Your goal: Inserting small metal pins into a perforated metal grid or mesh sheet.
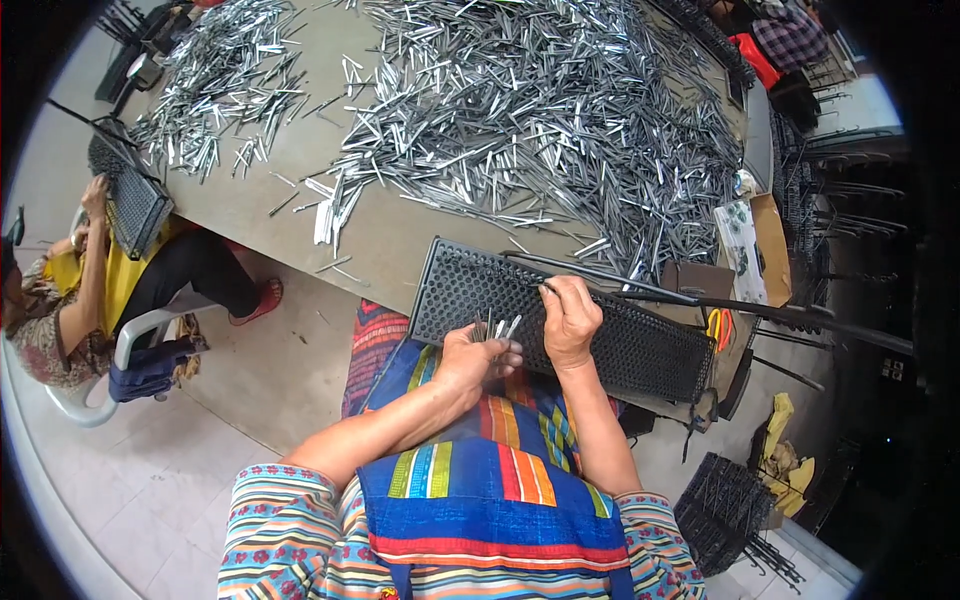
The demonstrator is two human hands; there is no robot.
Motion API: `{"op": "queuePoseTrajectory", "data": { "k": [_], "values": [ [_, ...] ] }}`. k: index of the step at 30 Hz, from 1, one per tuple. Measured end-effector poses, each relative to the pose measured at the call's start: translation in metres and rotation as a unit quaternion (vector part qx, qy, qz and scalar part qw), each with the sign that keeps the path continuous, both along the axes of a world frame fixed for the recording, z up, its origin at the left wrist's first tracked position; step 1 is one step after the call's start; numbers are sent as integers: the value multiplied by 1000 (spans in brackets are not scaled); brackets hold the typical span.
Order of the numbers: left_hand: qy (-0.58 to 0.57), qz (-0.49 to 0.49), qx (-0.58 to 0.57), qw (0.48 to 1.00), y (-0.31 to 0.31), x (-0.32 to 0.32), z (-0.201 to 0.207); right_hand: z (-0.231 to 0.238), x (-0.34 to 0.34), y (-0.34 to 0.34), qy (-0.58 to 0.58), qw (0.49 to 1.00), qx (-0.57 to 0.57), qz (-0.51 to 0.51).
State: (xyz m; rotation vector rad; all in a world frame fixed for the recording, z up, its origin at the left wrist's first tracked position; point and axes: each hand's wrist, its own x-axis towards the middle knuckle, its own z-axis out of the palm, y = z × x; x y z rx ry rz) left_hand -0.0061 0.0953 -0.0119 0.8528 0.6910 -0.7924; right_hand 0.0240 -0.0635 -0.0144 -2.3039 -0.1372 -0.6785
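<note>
Right now, the left hand (475,358) is curled around a small bunch of thin strips (502,330), their ends poking up over the near side of a black perforated panel (640,350). Just beside it, the right hand (570,322) has thumb and fingertips drawn together over the panel's holes; whether a strip sits between them, one cannot tell. The panel slants across the lap at the edge of the table (375,245). Beyond it a dark rod (780,315) lies in the way, between panel and the big heap of loose strips (540,120). On the right, scissors (718,328) with orange and yellow handles sit near the panel's end, an open cardboard box (770,250) behind them. Over on the left, a seated co-worker (70,310) has a hand on another perforated panel (145,215), well apart, near a smaller heap (225,85).
</note>
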Motion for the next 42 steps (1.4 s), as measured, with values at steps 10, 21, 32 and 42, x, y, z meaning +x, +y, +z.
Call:
{"op": "queuePoseTrajectory", "data": {
  "k": [10,21,32,42],
  "values": [
    [-30,48,23,998,4,5,3,9,-6,-5,87,981,162,-55],
    [-71,-2,15,997,-3,0,2,0,-35,11,353,772,528,-32],
    [-64,14,9,998,-4,-5,0,-7,-44,7,346,743,571,-53],
    [-103,-23,20,994,-11,0,1,-5,-39,-5,385,698,603,-6]
  ]
}}
